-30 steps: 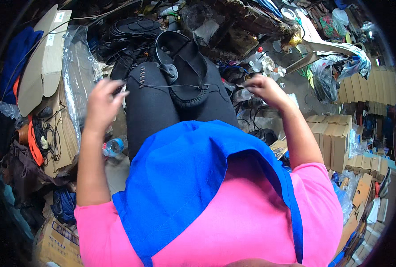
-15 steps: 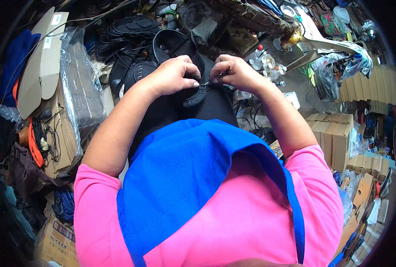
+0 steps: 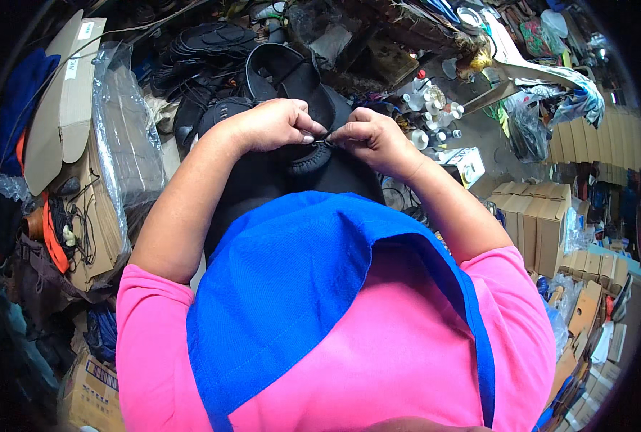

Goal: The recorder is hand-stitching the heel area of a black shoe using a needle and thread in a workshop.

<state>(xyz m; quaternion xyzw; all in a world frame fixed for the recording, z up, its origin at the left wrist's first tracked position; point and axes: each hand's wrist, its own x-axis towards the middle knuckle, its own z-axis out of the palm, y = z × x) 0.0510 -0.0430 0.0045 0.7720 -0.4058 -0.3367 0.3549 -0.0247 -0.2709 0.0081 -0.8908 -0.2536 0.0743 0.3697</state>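
On my lap rests a black shoe (image 3: 309, 161), its rounded stitched toe toward me and its open collar away from me. My left hand (image 3: 281, 126) pinches with thumb and forefinger at the shoe's upper, just above the toe seam. Right beside it, my right hand (image 3: 379, 142) is also closed in a pinch, its fingertips almost touching the left ones. A thin, pale, shiny strand (image 3: 322, 142) runs between the two sets of fingertips; whether it is thread or a needle I cannot tell. My fingers cover part of the shoe's upper.
A heap of black shoe parts (image 3: 212, 50) lies beyond my left hand. Several small white bottles (image 3: 432, 108) stand beyond my right hand, near a white carton (image 3: 464, 165). Cardboard boxes (image 3: 533, 216) are stacked at the right; plastic-wrapped sheets (image 3: 129, 122) lean at the left.
My right hand has moved slightly down and left, closer to my left hand. Both hands stay pinched at the shoe, which has tilted a little.
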